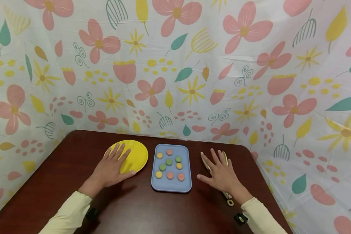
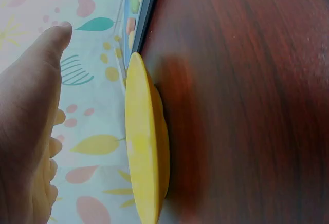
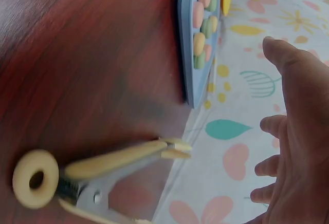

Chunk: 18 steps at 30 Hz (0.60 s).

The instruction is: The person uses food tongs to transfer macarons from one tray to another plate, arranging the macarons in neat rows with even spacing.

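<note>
My left hand hovers above the left part of a round yellow plate, fingers spread. A gap shows between that hand and the plate in the left wrist view. Over a pair of tongs is my right hand, its fingers also spread and holding nothing. The tongs have cream arms, metal inner parts and a ring at the near end; the hand hides much of them in the head view. Between the hands lies a blue rectangular tray bearing several pink, green and yellow macarons.
All of this stands on a dark reddish-brown wooden table. A white curtain printed with flowers and leaves hangs behind the table and along its left and right sides.
</note>
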Each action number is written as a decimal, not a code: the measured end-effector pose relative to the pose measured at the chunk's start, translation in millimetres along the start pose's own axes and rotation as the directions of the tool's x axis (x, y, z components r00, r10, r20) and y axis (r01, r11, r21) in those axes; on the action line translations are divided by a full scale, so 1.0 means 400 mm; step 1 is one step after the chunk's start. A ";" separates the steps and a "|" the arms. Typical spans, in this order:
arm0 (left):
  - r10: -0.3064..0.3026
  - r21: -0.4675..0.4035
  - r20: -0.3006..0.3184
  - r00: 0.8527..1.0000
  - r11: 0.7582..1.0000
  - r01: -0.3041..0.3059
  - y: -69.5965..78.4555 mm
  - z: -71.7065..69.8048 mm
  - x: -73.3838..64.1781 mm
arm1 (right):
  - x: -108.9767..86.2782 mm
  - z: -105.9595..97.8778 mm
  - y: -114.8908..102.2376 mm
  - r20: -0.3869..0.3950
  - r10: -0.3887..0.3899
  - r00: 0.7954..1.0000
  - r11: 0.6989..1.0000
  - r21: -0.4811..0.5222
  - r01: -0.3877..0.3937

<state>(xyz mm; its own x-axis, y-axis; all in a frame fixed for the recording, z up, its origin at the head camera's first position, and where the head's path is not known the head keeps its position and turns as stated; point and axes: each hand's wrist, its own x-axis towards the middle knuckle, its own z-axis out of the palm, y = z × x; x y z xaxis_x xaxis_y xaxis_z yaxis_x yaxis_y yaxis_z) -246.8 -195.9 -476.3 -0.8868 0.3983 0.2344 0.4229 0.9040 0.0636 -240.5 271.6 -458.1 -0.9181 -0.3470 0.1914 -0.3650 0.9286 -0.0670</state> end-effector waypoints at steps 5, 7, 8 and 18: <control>0.007 -0.027 -0.019 1.000 1.000 -0.008 -0.013 -0.011 0.002 | -0.016 -0.022 0.022 0.001 0.016 1.000 1.000 0.011 -0.016; -0.001 -0.046 -0.025 1.000 0.999 0.000 -0.019 -0.015 0.002 | -0.024 -0.029 0.031 0.001 0.022 1.000 1.000 0.017 -0.022; -0.007 -0.056 -0.027 1.000 0.998 0.005 -0.022 -0.016 0.001 | -0.027 -0.032 0.035 0.000 0.025 1.000 1.000 0.015 -0.025; -0.067 -0.108 -0.002 0.998 0.992 0.067 -0.055 -0.007 -0.024 | -0.069 -0.040 0.067 -0.008 0.042 0.999 0.999 -0.017 -0.042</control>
<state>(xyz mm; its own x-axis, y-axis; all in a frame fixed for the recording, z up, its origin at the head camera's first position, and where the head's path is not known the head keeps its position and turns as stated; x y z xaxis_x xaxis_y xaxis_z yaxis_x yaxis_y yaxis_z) -247.1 -220.3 -477.0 -0.9130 0.3363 0.2311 0.3803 0.9065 0.1833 -222.5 308.0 -449.6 -0.9314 -0.3068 0.1958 -0.3234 0.9445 -0.0580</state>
